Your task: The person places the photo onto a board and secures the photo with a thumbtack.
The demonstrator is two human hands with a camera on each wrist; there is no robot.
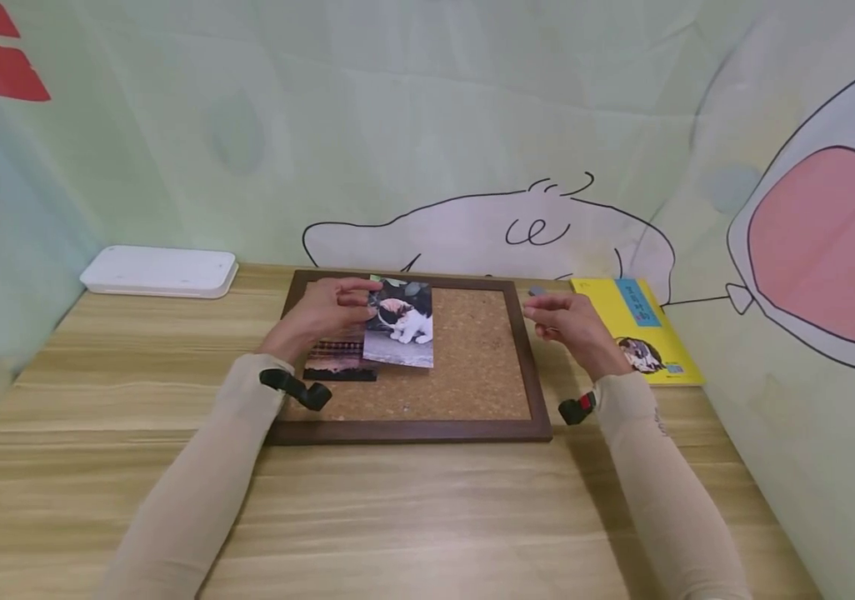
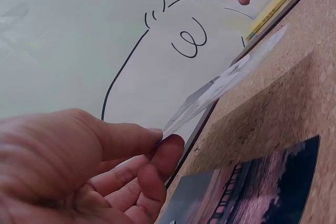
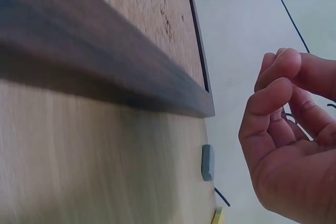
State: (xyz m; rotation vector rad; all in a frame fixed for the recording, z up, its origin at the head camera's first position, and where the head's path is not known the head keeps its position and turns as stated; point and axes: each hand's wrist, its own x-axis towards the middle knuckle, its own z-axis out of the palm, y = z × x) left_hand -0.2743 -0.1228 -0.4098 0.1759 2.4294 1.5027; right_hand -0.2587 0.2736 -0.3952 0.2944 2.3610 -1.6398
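My left hand point(image 1: 330, 308) pinches the left edge of a photo of a calico cat point(image 1: 401, 329) between thumb and fingers. In the left wrist view the photo point(image 2: 210, 93) is tilted, with its shadow on the corkboard point(image 1: 465, 358). Partly under it, a dusk-coloured photo point(image 1: 341, 367) lies on the cork's left side. Just beyond the board's right frame, my right hand point(image 1: 566, 321) is raised with fingers curled and thumb near the fingertips. I see nothing between them in the right wrist view, though something tiny could be hidden there.
A small grey block point(image 3: 208, 162) lies on the table right of the board. Behind my right hand is a yellow booklet point(image 1: 671, 350). A white case point(image 1: 161, 271) stands at the back left, by the wall curtain point(image 1: 427, 125). Something tiny and pale point(image 1: 407, 408) sits on the lower cork.
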